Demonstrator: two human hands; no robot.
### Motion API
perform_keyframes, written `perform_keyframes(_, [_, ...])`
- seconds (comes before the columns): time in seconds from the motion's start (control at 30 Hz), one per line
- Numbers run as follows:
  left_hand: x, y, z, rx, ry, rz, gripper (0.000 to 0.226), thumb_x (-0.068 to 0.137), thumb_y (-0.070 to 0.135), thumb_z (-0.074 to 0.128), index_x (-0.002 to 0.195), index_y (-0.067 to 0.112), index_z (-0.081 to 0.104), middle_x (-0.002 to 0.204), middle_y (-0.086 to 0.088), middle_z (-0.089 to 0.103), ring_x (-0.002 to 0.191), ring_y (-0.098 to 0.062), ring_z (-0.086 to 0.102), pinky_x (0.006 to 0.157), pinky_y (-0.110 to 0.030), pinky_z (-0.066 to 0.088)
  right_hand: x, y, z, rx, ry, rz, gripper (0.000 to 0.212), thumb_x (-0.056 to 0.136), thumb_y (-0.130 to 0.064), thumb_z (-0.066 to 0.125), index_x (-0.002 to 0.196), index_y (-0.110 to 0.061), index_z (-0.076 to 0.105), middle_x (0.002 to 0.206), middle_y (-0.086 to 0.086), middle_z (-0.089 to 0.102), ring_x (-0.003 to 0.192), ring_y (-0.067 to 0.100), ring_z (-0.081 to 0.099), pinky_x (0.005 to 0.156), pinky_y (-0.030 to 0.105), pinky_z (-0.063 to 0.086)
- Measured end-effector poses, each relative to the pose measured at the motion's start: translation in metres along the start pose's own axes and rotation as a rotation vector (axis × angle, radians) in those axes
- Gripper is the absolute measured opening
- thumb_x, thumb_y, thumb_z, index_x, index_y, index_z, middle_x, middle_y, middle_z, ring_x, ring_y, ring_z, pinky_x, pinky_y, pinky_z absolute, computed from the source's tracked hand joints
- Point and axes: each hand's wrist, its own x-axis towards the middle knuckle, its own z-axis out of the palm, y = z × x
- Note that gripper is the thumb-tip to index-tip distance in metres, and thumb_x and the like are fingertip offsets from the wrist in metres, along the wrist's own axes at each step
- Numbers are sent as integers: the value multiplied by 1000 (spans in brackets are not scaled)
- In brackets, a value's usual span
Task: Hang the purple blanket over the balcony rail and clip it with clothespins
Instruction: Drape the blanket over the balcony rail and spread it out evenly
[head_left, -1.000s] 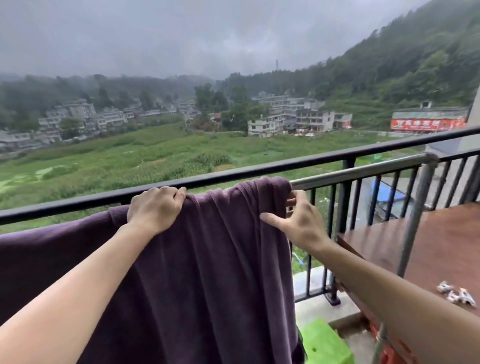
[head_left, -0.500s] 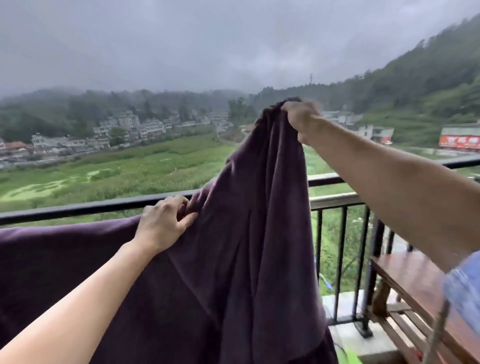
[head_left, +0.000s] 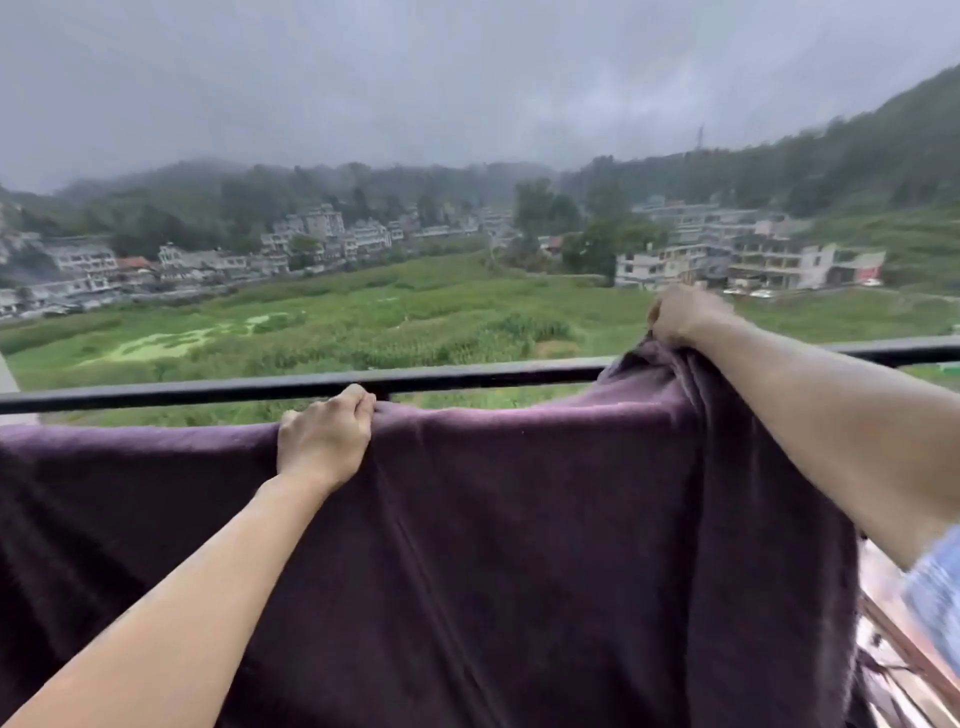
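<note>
The curled fingers (head_left: 357, 404) of the left hand (head_left: 324, 447) are being closed over the top fold of the soft purple fleece blanket (head_left: 519, 545), just beneath the black metal balcony rail (head_left: 467, 375). Its bunched right end is being pinched above that rail by the right hand (head_left: 683, 317), the cloth being stretched lengthwise along it.

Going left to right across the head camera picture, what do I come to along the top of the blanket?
Left hand, gripping the purple blanket at its top edge → right hand, holding a bunched corner up by the black rail → blue sleeve at the far right edge.
</note>
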Motion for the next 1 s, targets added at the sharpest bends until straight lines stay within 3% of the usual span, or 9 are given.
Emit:
perform_keyframes(0.07, [2,-1,4,13,26,5,36,101,40,27,101,21,58,107,-13,69,101,-35,61,90,-42,35,-10,5,30,-108,-285,-64,41,64,-21,73,105,-15,74,101,6,71,93,20,66,85,28,53])
perform_keyframes(0.13, [2,-3,6,16,44,8,39,101,40,26,100,20,59,106,-14,70,101,-36,61,91,-42,34,-24,-1,34,-142,-472,-131,31,76,-14,73,106,-9,74,94,3,68,86,13,60,74,23,48])
perform_keyframes(0.2, [2,-4,7,19,36,31,41,101,41,26,101,20,60,107,-13,70,102,-35,61,91,-42,35,-31,-11,30,-73,-395,-178,21,81,-17,74,101,-11,74,85,3,70,75,15,62,65,24,49])
perform_keyframes(0.3, [-1,-6,4,-20,8,111,40,101,43,28,98,20,61,107,-11,69,103,-33,61,89,-42,37,-59,-47,16,59,-190,-293,20,82,-32,72,99,-21,74,71,-6,66,72,17,64,75,27,53])
perform_keyframes(0.43, [-8,-40,-2,-128,26,219,36,98,45,39,97,18,63,103,-7,65,104,-29,56,87,-42,39,-124,-123,17,155,-193,-544,24,82,-44,69,101,-30,72,94,-6,68,90,17,63,86,31,53])
perform_keyframes(0.57, [-19,-129,-14,-104,200,169,28,93,38,52,100,14,65,100,-10,61,100,-33,55,87,-44,41,-179,-191,43,58,-206,-684,43,83,-55,63,118,-30,64,111,-1,68,106,22,63,88,32,49])
perform_keyframes(0.67, [-28,-213,-30,-33,234,15,26,88,28,61,105,9,64,108,-16,59,106,-38,53,90,-48,40,-201,-238,58,-41,-157,-669,63,83,-60,59,135,-27,49,129,3,61,120,26,55,94,35,45])
perform_keyframes(0.8, [-32,-325,-55,-33,210,-271,40,87,31,62,120,9,57,124,-20,51,116,-40,45,96,-50,38,-221,-306,73,-14,-183,-601,63,84,-63,57,137,-31,46,134,2,58,124,25,53,95,35,43])
perform_keyframes(1.0, [-13,-438,-64,-320,59,-638,90,76,54,71,141,4,33,142,-24,39,130,-41,39,105,-51,35,-252,-418,110,3,-113,-638,51,90,-59,50,133,-33,48,130,1,61,118,27,56,92,39,44])
